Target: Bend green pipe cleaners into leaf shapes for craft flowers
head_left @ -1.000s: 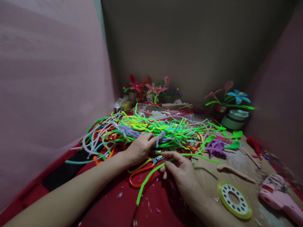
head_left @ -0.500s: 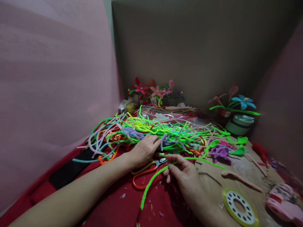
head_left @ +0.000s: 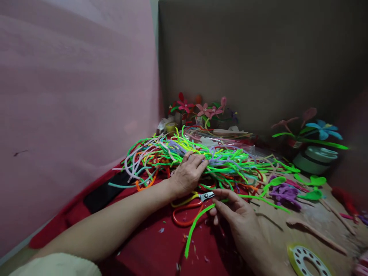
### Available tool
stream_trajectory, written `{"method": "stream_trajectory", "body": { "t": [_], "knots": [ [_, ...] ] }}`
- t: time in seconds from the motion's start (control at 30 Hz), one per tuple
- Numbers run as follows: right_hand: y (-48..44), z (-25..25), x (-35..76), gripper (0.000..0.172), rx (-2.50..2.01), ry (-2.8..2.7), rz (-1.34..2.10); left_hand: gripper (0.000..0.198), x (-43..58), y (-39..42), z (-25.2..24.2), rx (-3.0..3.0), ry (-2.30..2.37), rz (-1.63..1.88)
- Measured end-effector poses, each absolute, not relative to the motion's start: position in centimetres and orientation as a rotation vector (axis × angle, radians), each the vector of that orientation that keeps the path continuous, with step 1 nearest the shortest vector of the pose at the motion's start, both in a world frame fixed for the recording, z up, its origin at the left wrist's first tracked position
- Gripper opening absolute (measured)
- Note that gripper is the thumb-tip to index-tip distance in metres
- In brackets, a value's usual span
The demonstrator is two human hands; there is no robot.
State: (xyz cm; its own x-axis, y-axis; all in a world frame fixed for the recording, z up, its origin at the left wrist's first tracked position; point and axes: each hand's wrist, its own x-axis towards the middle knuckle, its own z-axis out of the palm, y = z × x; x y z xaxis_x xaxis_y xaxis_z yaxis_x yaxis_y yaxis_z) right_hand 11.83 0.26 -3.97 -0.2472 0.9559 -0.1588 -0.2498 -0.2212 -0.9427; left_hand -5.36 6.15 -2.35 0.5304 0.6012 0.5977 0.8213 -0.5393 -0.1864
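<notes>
My left hand [head_left: 190, 173] reaches into a tangled pile of coloured pipe cleaners [head_left: 235, 168], its fingers curled around some of them and the fingertips hidden. Closer to me, my right hand [head_left: 237, 212] pinches a bright green pipe cleaner [head_left: 197, 222] between thumb and fingers. One end of it bends down towards me over the red cloth; a green length also runs out to the right behind the fingers. Between the hands lie scissors [head_left: 188, 214] with red and yellow handles, their blade tips close to my right fingertips.
On the right are green leaf shapes [head_left: 313, 195], a purple bundle [head_left: 285, 194], a tan stem [head_left: 316, 234] and a tape roll [head_left: 293, 256]. Pipe-cleaner flowers [head_left: 204, 110] stand at the back, a lidded container [head_left: 313, 161] back right. A black phone-like slab [head_left: 105, 191] lies left.
The view has turned a little to the left, so everything sits further right. My left hand has pushed slightly deeper into the pile. The right hand keeps its pinch on the green pipe cleaner.
</notes>
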Motion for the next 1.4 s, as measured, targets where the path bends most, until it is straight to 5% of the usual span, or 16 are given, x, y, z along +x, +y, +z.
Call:
{"method": "stream_trajectory", "body": {
  "t": [0.6,0.8,0.87,1.0,1.4],
  "knots": [
    [-0.2,-3.6,11.8,0.047,-1.037,-0.956,1.671,0.029,-6.0,4.5,1.0,-2.312,-1.035,-0.862],
    [-0.5,-2.9,11.5,0.053,-1.105,-0.947,1.638,0.031,-13.9,7.0,6.2,-2.000,-1.600,-0.993],
    [-0.5,-2.7,11.4,0.054,-1.117,-0.954,1.631,0.034,-18.0,9.4,6.9,-1.818,-2.190,-0.664],
    [-0.4,-2.7,11.2,0.056,-1.153,-0.967,1.622,0.019,-23.7,13.7,5.5,-1.750,-2.514,-0.314],
    [-0.3,-3.9,11.7,0.055,-1.197,-0.969,1.696,0.033,-25.1,18.1,1.6,-1.715,-2.512,0.086]
  ]
}}
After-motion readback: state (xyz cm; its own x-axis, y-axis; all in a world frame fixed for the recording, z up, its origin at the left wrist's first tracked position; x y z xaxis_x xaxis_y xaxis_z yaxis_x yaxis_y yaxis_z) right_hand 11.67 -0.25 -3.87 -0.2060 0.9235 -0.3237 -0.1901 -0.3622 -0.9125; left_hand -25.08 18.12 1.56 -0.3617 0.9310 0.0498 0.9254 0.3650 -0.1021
